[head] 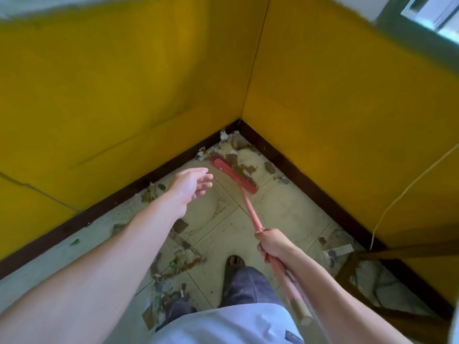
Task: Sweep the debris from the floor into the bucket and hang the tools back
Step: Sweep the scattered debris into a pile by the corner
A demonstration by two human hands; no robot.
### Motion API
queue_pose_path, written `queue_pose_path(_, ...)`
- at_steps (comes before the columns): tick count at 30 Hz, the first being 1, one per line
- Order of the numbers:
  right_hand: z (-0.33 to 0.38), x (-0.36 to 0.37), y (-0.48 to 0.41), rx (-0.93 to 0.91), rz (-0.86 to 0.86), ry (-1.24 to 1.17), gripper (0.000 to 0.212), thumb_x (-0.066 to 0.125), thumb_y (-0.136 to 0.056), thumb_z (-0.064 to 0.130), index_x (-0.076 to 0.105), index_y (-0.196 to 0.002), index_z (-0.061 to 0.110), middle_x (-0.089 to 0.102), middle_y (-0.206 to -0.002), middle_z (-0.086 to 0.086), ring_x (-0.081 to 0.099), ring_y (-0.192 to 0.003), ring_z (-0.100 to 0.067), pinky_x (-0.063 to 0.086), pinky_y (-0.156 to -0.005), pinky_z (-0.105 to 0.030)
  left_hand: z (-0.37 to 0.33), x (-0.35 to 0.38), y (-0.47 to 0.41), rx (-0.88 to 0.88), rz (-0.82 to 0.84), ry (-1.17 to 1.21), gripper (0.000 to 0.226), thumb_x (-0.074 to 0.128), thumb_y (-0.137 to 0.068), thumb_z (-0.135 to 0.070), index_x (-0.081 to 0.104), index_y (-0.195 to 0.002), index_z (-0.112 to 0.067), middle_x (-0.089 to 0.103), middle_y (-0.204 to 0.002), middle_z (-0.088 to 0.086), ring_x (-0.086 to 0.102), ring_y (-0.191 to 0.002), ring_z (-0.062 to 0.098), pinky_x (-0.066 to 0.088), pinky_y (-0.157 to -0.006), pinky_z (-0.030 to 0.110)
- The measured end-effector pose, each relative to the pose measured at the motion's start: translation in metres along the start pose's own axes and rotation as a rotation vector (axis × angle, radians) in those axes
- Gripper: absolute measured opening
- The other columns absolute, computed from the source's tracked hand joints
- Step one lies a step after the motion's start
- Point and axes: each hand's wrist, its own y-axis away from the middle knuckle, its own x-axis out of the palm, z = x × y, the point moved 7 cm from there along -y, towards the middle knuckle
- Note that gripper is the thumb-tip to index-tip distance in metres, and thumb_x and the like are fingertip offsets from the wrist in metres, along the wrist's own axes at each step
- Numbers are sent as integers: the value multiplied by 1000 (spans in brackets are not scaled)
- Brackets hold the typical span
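We grip the broom (244,194) in our right hand (273,242), left hand (191,187) open and free; sweeping the corner debris (233,147) is in hand; next, drag it out.

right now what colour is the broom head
The broom head is pinkish red, like its handle; head view.
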Motion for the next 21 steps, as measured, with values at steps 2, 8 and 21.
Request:
queue_pose_path(2, 18, -18, -29, -3, -27, 56, 32, 38, -98, 17, 52, -121, 0, 51, -65, -4, 44, -42, -12, 37, -35, -18, -8, 4, -16, -4, -10, -3, 17, 49, -98, -17, 64, -99, -24, 72, -102, -1, 65, -93, 16, 49, -96, 38)
queue_pose_path(8, 91, -77, -142, -15, -48, 205, 36, 38, -97, 19, 51, -126, 1, 59, -67, -5, 51, -44, -13, 45, -40, -24, -24, 23, -85, -60, -116, 7, 19, 48, -98, -15, 65, -99, -24, 74, -102, -2, 67, -103, 22, 47, -100, 43)
queue_pose_path(21, 173, -114, -316, -1, 75, 532, 43, 39, -97, 17, 33, -138, 7, 57, -92, -10, 52, -58, -9, 43, -42, -19, -49, 71, -200, -162, -213, -6, 20, 55, -96, -17, 66, -110, -23, 75, -99, -6, 70, -97, 16, 54, -92, 37)
